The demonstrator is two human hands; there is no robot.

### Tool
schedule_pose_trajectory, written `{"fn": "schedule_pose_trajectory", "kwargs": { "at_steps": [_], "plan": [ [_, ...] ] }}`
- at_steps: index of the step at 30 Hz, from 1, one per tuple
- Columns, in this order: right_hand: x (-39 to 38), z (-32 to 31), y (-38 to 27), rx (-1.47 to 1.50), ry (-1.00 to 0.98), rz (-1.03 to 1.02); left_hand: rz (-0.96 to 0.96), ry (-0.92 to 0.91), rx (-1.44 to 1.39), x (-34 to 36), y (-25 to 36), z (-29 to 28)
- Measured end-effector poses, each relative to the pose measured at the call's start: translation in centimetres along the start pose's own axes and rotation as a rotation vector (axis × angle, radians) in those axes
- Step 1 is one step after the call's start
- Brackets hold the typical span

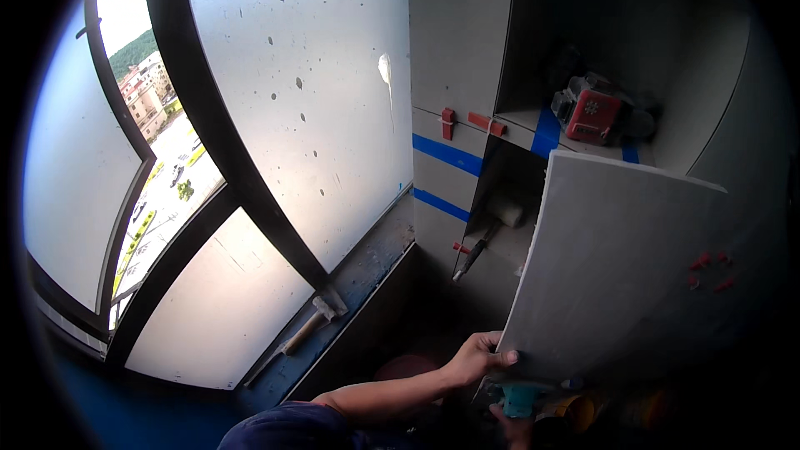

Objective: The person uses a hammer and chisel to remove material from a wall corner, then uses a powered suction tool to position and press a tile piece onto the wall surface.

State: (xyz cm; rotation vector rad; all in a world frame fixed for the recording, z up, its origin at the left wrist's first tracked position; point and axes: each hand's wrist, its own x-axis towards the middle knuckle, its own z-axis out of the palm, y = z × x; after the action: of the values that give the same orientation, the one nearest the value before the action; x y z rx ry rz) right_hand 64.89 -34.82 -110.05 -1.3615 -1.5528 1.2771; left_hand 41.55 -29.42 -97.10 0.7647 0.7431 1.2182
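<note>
A large pale grey tile point(608, 258) stands tilted in front of me, its top edge up and its right side fading into shadow. My left hand point(485, 357) grips its lower left edge, thumb on the near face and fingers curled behind. Just below, my right hand point(515, 428) is partly in view at a teal object point(518, 400), which looks like a tool body under the tile's bottom edge. Its fingers seem wrapped around it, though darkness hides most of them and the tool's kind.
A red and black battery device point(590, 117) sits in a wall niche. Beneath it, a mallet point(505, 212) lies in a smaller opening. Blue tape point(447, 154) and red wedges point(487, 123) mark the tiled wall. A hammer point(321, 315) rests on the window sill. Yellowish round containers point(575, 412) show dimly below.
</note>
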Motion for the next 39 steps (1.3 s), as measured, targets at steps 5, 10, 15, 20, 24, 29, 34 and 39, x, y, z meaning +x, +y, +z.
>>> {"fn": "schedule_pose_trajectory", "kwargs": {
  "at_steps": [5,10,15,20,24,29,34,39],
  "plan": [
    [1.2,0.6,-8.2,-0.057,-0.224,-0.274,0.256,0.163,0.025,-5.6,10.2,3.1],
    [2.8,5.2,-16.8,0.056,-0.336,-0.301,0.935,0.517,0.295,-9.8,16.1,4.3],
    [3.7,8.8,-25.9,0.24,-0.521,-0.349,0.811,0.579,1.033,-19.0,7.4,0.3],
    [4.3,13.4,-30.5,0.19,-0.676,-0.515,0.765,0.805,1.329,-15.4,4.8,0.1],
    [3.4,14.4,-33.2,0.199,-0.639,-0.674,0.905,0.878,1.119,-13.3,7.7,0.4],
    [4.5,14.8,-34.5,0.215,-0.822,-0.787,0.873,0.855,0.951,-14.1,10.6,-0.7],
    [6.5,15.5,-36.8,0.128,-0.869,-0.822,0.619,0.893,0.458,-14.0,15.8,1.1],
    [8.4,17.2,-39.9,0.099,-0.983,-0.684,0.789,0.947,0.582,-12.5,17.5,-1.5]
  ]
}}
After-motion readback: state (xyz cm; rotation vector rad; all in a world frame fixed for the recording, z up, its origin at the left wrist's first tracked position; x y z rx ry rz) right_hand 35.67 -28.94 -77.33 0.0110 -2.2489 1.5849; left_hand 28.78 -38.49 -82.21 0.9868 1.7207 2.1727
